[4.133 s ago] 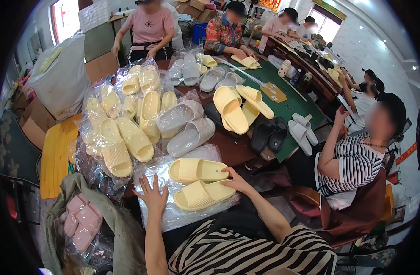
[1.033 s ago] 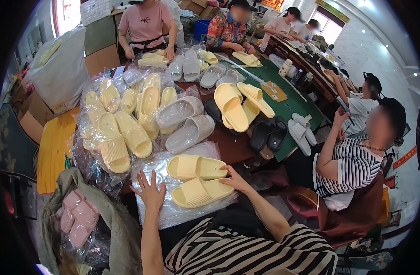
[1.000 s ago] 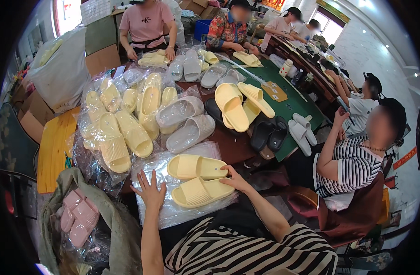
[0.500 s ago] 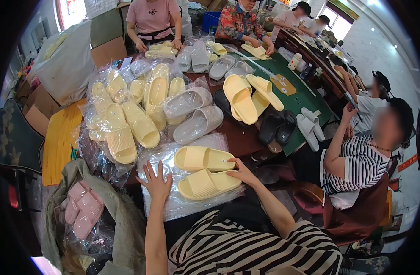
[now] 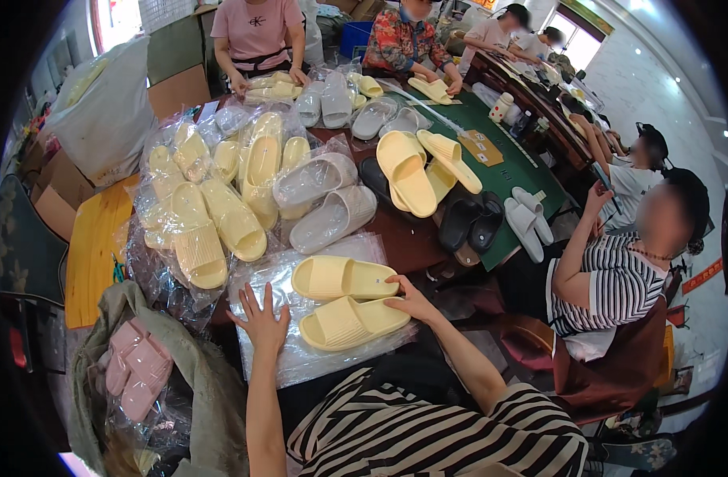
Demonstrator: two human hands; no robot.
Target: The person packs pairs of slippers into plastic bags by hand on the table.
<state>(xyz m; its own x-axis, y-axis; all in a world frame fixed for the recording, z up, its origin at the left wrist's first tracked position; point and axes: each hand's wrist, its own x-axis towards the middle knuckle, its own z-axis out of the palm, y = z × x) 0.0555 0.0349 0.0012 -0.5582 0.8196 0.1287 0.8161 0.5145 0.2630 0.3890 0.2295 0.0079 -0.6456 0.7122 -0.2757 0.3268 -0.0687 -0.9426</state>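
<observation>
A pair of pale yellow slide slippers (image 5: pixel 354 314) lies side by side on a stack of clear plastic bags (image 5: pixel 261 370), toes to the left. My right hand (image 5: pixel 416 302) grips the pair at the heel ends, fingers at the far slipper's heel and thumb by the near one's. To the left of the toes, my left hand (image 5: pixel 262 322) rests flat on the bags with its fingers spread, holding nothing.
Bagged yellow slippers (image 5: pixel 197 238) and bagged grey slippers (image 5: pixel 332 219) heap beyond the bags. Loose yellow slippers (image 5: pixel 408 175) and black slippers (image 5: pixel 469 222) lie farther right. A sack (image 5: pixel 185 350) with pink slippers (image 5: pixel 137 362) stands at left. A person in stripes (image 5: pixel 618 286) sits at right.
The whole view has shifted slightly, so everything appears a little farther left. Both hands and the yellow slippers keep their places on the bags.
</observation>
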